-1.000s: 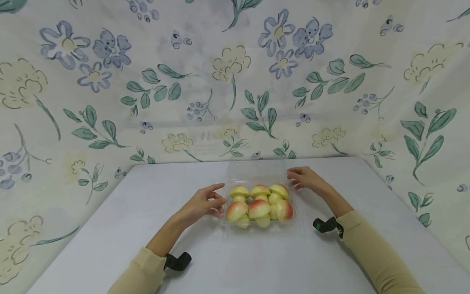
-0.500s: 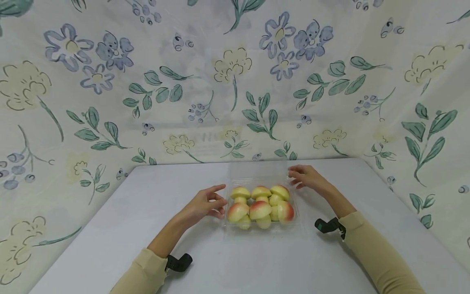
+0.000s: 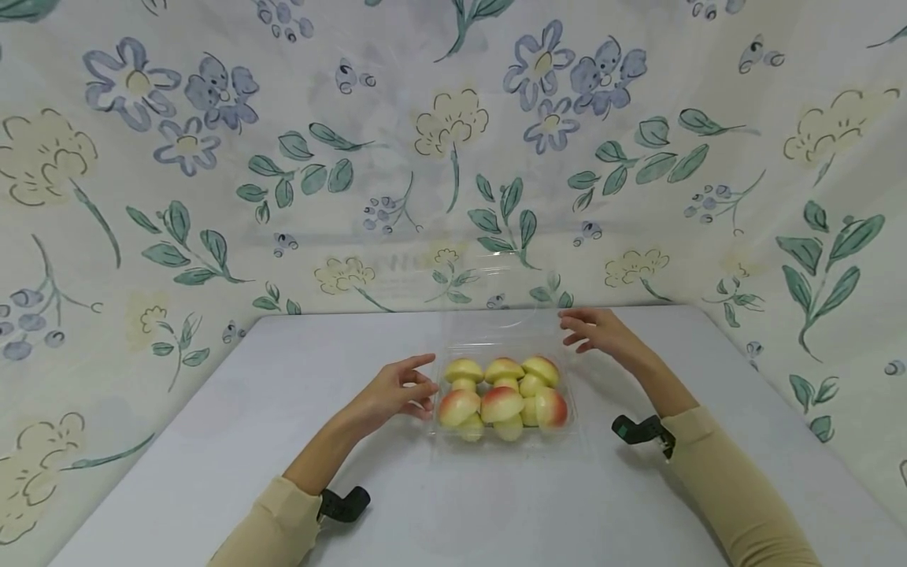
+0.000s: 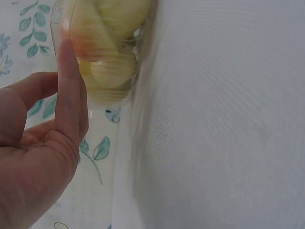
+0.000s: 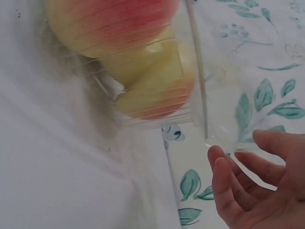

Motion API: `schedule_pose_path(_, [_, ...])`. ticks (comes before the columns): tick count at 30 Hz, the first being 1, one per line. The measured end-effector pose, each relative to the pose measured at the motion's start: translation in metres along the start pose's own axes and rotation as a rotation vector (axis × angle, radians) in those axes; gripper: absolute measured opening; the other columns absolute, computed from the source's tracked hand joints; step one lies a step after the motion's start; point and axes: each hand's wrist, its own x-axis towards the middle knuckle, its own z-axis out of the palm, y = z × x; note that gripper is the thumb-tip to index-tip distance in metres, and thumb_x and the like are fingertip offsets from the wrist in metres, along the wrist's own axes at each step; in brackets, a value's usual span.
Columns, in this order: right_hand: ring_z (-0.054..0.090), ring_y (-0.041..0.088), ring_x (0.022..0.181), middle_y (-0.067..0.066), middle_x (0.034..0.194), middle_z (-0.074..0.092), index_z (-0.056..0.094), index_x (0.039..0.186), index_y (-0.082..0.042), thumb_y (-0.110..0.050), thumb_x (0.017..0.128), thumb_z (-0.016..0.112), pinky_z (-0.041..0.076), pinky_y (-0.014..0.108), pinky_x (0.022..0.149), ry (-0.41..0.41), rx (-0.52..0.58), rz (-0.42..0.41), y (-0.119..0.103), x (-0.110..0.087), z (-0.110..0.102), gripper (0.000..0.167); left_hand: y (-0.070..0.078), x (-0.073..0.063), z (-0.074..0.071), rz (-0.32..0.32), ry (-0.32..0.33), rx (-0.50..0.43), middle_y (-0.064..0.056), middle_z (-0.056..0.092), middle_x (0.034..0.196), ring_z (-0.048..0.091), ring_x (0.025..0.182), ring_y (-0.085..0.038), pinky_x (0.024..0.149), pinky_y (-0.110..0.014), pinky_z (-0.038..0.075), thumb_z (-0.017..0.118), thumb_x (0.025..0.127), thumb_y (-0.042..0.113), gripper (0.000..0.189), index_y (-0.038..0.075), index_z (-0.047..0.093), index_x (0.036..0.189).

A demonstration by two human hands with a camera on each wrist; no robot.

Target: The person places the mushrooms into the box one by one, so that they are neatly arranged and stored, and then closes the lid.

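A clear plastic clamshell box (image 3: 572, 431) stands on the white table, holding several yellow mushroom-shaped pieces (image 3: 501, 403) with red-tinged caps. Its transparent lid (image 3: 503, 315) is hinged at the far side and tilts upward behind the box. My left hand (image 3: 390, 394) is beside the box's left wall, fingers extended; in the left wrist view a straight fingertip (image 4: 66, 50) touches that wall. At the lid's right edge, my right hand (image 3: 602, 335) pinches the lid between thumb (image 5: 271, 141) and fingers.
White table (image 3: 496, 512) runs back to a floral cloth (image 3: 397, 157) hanging behind and along the sides. Black wrist cameras (image 3: 345, 504) sit below both sleeves, close over the tabletop.
The lid, leaning low behind the box before, has swung up higher. My right hand has risen slightly and moved a little right with it. The left hand stays at the box.
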Motion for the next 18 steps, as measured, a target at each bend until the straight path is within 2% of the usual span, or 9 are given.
schedule_pose_path(13, [0.066,0.032,0.109,0.025,0.137,0.053,0.045,0.144,-0.004,-0.029,0.104,0.048,0.060,0.027,0.081,0.033,0.030,-0.059,-0.021,-0.008,-0.012,0.046,0.000,0.001,0.000,-0.001,0.005,-0.018,-0.017,0.057,0.109,0.066,0.075,-0.014,0.071,-0.028,0.063,0.065,0.095,0.010,0.072,0.007,0.026,0.155])
schedule_pose_path(18, [0.066,0.031,0.108,0.024,0.137,0.053,0.046,0.143,-0.008,-0.035,0.104,0.048,0.059,0.025,0.081,0.044,0.035,-0.079,-0.030,-0.013,-0.016,0.047,0.000,0.001,0.001,-0.002,0.017,-0.018,-0.019,0.057,0.111,0.065,0.075,-0.014,0.070,-0.028,0.063,0.065,0.095,0.010,0.072,0.007,0.026,0.155])
